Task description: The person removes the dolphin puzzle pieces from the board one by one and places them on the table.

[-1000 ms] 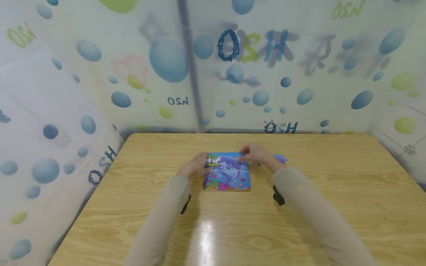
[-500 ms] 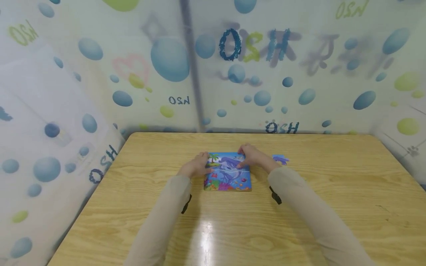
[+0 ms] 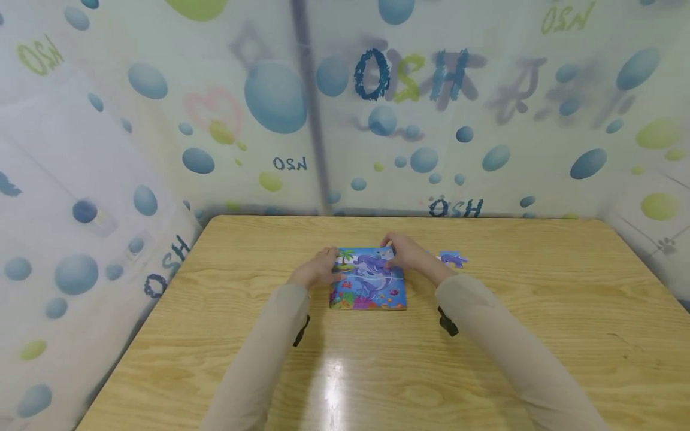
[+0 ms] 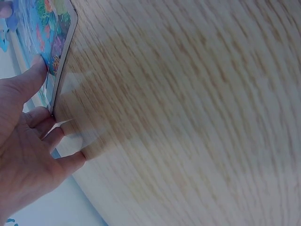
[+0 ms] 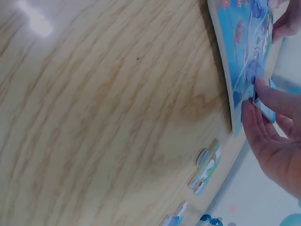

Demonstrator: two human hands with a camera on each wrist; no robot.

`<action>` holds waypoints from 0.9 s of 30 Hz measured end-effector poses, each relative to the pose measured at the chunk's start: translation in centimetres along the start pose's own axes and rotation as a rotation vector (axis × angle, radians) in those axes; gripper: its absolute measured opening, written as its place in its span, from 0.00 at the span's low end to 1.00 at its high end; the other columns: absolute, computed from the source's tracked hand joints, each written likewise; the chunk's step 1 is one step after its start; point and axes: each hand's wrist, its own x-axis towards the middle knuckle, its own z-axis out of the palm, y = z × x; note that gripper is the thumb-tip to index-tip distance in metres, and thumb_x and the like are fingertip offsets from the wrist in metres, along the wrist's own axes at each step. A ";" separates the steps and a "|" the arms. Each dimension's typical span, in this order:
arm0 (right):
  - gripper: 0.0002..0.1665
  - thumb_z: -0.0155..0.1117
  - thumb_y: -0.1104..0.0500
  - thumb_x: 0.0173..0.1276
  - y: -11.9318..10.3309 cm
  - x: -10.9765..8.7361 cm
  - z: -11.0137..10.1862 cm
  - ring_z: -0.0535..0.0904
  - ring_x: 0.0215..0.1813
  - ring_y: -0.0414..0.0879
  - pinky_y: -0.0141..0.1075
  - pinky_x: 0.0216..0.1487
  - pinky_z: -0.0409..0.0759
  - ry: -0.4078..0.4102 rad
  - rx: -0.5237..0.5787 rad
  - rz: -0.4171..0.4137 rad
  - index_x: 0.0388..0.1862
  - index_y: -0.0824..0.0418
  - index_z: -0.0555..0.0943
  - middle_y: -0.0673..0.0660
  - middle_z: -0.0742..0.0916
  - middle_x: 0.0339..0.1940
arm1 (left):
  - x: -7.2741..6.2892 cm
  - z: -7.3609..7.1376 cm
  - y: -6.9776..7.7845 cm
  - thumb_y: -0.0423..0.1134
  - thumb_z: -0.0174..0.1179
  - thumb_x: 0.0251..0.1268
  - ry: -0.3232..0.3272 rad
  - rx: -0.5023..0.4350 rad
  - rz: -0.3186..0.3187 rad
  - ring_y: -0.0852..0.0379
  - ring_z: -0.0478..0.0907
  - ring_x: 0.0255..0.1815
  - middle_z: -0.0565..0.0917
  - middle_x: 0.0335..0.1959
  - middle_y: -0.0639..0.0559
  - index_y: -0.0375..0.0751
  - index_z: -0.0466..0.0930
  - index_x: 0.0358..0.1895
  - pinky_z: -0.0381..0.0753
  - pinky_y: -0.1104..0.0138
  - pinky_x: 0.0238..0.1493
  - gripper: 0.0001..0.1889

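Observation:
A jigsaw puzzle point(image 3: 362, 293) with a dolphin sea scene lies in a thin board mid-table. My left hand point(image 3: 318, 268) holds its left edge, thumb point(image 4: 35, 77) over the picture and index finger at the corner; the other fingers touch the table. At the upper right corner, my right hand point(image 3: 411, 254) pinches a small puzzle piece point(image 5: 267, 109) between thumb and fingers. The piece is tilted close over the board and partly hidden by the fingers. To the right of the board lies a loose dolphin puzzle piece point(image 3: 453, 260).
Two loose pieces show in the right wrist view: a green-and-white piece point(image 5: 206, 168) near the board and a blue piece point(image 5: 175, 219) at the frame's bottom. The wooden table point(image 3: 420, 371) ends at a bubble-patterned curtain point(image 3: 345, 143) behind and at the left.
My right hand has shifted slightly left along the board's top right corner, and the piece in it now shows tilted. My left hand keeps its place on the left edge.

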 end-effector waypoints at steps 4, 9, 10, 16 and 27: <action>0.24 0.66 0.67 0.55 0.1 -0.1 -0.1 0.69 0.31 0.45 0.31 0.31 0.70 -0.005 0.045 -0.014 0.51 0.65 0.71 0.56 0.75 0.30 | 0.0 0.1 0.1 0.45 0.51 0.67 -0.009 -0.004 -0.002 0.42 0.46 0.73 0.50 0.72 0.37 0.33 0.45 0.70 0.49 0.53 0.73 0.36; 0.22 0.64 0.70 0.56 0.6 -0.4 -0.4 0.69 0.30 0.44 0.30 0.28 0.71 -0.024 0.181 -0.017 0.50 0.64 0.71 0.57 0.75 0.31 | 0.1 0.1 0.2 0.45 0.51 0.67 -0.013 -0.004 0.002 0.42 0.46 0.73 0.50 0.72 0.37 0.33 0.45 0.70 0.49 0.53 0.73 0.36; 0.21 0.63 0.69 0.57 0.8 -0.5 -0.5 0.70 0.32 0.44 0.30 0.29 0.73 -0.026 0.206 -0.017 0.50 0.63 0.71 0.58 0.76 0.33 | 0.1 0.1 0.2 0.45 0.51 0.67 -0.013 -0.005 0.003 0.42 0.46 0.73 0.50 0.72 0.36 0.33 0.45 0.70 0.49 0.53 0.73 0.36; 0.22 0.62 0.70 0.58 1.6 -1.0 -1.5 0.75 0.32 0.44 0.38 0.38 0.81 -0.048 0.349 0.004 0.53 0.65 0.70 0.57 0.76 0.32 | 0.0 0.0 0.2 0.46 0.52 0.66 -0.021 -0.018 -0.009 0.41 0.46 0.73 0.49 0.72 0.36 0.33 0.46 0.70 0.50 0.52 0.73 0.36; 0.23 0.59 0.67 0.62 4.9 -2.4 -3.3 0.72 0.27 0.44 0.36 0.33 0.75 -0.035 0.386 0.033 0.56 0.67 0.67 0.52 0.73 0.26 | 0.0 0.0 0.0 0.47 0.52 0.66 -0.020 -0.021 -0.013 0.42 0.46 0.73 0.50 0.72 0.37 0.34 0.46 0.70 0.52 0.51 0.72 0.36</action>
